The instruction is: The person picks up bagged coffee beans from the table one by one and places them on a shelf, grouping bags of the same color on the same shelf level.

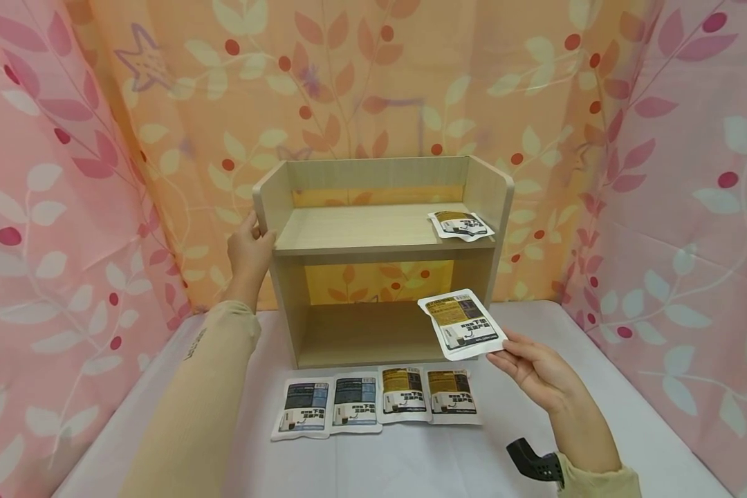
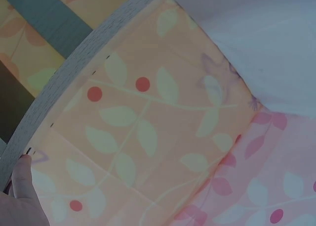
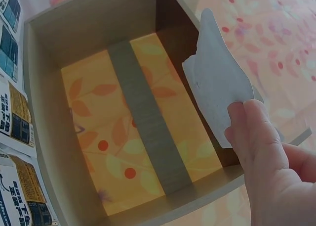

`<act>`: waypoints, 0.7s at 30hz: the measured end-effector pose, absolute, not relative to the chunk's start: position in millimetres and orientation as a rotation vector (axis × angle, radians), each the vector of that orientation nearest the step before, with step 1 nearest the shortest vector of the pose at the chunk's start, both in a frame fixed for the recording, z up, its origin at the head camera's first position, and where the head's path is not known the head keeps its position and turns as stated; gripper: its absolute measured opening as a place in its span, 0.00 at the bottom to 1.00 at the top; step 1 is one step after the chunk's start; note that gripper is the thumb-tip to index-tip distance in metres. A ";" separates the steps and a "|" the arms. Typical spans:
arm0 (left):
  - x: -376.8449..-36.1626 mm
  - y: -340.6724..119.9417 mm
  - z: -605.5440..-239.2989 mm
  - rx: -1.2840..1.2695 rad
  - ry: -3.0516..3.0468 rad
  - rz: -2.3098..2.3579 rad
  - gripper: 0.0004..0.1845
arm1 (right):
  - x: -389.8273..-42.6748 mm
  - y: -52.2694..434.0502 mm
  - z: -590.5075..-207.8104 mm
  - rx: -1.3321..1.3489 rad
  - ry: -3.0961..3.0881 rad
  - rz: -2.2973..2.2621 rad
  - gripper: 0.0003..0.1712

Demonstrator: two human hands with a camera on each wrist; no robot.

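My right hand (image 1: 538, 373) pinches the lower right corner of a white packet with a brown and black label (image 1: 462, 324), held in the air in front of the wooden shelf (image 1: 386, 249). In the right wrist view the plain white back of this packet (image 3: 217, 77) faces the camera, with fingers and thumb at its edge. My left hand (image 1: 251, 256) grips the shelf's left side panel; in the left wrist view only part of this hand (image 2: 24, 186) shows against the panel edge. Another brown-labelled packet (image 1: 460, 225) lies on the upper board at the right.
On the white cloth before the shelf lie two blue-labelled packets (image 1: 303, 408) and two brown-labelled packets (image 1: 453, 397) in a row. Patterned curtains (image 1: 361, 83) hang behind and at both sides. A black strap (image 1: 535, 462) sticks out from the right wrist.
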State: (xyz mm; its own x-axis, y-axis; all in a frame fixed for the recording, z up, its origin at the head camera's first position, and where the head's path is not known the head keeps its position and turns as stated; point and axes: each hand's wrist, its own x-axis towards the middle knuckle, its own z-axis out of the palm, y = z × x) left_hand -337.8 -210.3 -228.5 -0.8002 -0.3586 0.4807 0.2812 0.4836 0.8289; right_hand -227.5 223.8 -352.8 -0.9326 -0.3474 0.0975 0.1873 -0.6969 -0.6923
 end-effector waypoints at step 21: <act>-338.4 -210.4 -228.8 0.053 -2.119 -1.325 0.30 | -227.5 209.6 -330.1 -0.378 1.003 -2.627 0.18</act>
State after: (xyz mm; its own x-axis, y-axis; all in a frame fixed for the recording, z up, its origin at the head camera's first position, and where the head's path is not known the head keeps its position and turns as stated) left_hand -338.4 -210.4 -228.8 -0.8001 -0.3501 0.4872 0.2849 0.4929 0.8221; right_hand -227.5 209.6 -330.1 -0.9193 -0.3698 0.1347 0.1859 -0.7097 -0.6795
